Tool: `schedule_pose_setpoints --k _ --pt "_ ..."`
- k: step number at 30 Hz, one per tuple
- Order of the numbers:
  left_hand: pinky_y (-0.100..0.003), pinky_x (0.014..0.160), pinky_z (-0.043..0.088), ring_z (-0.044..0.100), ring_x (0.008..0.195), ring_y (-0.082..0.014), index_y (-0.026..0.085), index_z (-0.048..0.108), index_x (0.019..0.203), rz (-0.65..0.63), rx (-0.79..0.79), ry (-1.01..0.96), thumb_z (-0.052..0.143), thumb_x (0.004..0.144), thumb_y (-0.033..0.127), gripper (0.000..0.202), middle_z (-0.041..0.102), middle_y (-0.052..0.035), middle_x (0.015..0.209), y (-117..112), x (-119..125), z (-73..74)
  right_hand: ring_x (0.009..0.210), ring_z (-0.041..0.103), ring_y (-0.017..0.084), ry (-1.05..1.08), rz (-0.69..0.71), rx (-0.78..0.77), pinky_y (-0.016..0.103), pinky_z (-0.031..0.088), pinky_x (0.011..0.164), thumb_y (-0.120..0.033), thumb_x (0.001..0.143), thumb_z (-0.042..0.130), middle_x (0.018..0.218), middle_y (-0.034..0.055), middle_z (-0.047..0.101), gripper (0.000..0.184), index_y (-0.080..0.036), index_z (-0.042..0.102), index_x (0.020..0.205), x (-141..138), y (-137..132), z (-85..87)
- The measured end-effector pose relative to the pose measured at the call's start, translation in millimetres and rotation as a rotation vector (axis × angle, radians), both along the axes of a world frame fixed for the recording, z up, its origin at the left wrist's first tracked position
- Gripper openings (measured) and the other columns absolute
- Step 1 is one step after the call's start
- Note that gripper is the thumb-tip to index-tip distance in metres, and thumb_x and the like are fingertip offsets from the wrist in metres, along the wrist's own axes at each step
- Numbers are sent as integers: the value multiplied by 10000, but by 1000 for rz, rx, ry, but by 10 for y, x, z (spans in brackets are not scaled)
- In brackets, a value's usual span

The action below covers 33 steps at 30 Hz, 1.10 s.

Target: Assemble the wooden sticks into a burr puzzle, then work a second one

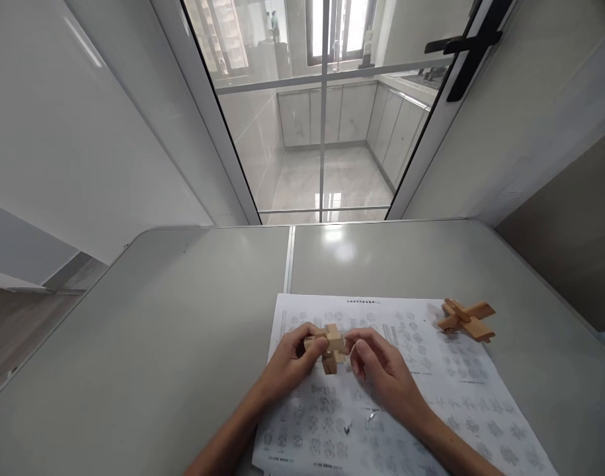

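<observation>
My left hand (295, 357) is closed on a small wooden burr puzzle (334, 338) of light interlocking blocks, its thumb pressed on the near side. A block end points down below the rest of the puzzle. Just to the right, my right hand (381, 370) has loosely curled fingers, apart from the thumb, with nothing visible between them. Its fingertips are close beside the puzzle; whether they touch it I cannot tell. Both hands are above a printed sheet (326, 396) covered with small grey diagrams.
A second wooden puzzle (468, 320), cross-shaped, lies at the sheet's upper right corner. Small dark and shiny scraps (371, 415) rest on the paper. The grey table (183, 344) has a seam down its middle. Beyond its far edge stands a glass door (302, 132) with a black handle (463, 45).
</observation>
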<state>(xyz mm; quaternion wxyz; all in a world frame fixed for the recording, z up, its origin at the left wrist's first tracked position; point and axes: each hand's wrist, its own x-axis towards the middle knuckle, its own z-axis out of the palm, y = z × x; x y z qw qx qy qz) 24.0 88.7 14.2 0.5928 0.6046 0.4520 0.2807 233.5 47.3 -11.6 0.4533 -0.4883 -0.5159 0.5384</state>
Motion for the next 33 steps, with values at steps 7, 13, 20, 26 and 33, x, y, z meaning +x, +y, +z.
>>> schedule_pose_setpoints --k 7,13,20,26,33 --pt "-215 481 393 470 470 -81 177 552 867 229 -143 -239 491 982 660 500 552 35 672 70 -24 -71 1199 614 300 -433 83 393 449 578 966 -343 989 598 1371 137 580 394 -293 575 1379 50 32 -65" --pt "-254 443 454 564 453 -95 179 541 1106 150 -233 -377 482 1007 614 450 677 -42 919 71 -2 -63 1544 290 346 -658 260 561 595 393 1204 -220 992 562 1604 59 452 630 -353 384 1582 80 70 -154" --pt "-271 741 509 616 753 -123 212 471 1338 83 -161 -383 842 824 367 652 649 -14 936 64 -15 -59 1392 509 319 -387 197 374 533 465 1153 -293 962 663 1485 109 540 457 -326 583 1411 104 65 -106" --pt "-321 868 520 645 972 -198 243 524 1331 80 38 -190 885 766 334 677 647 -55 1093 -22 8 -58 1262 628 298 264 195 -166 479 507 1089 -456 920 742 1407 115 617 409 -287 643 1279 113 82 29" --pt "-397 955 530 584 1135 -266 288 616 1309 5 485 2 927 701 347 686 574 -82 1210 -48 32 -84 1206 636 289 537 221 -313 440 486 1045 -534 843 812 1266 102 686 482 -268 650 1211 86 76 -45"
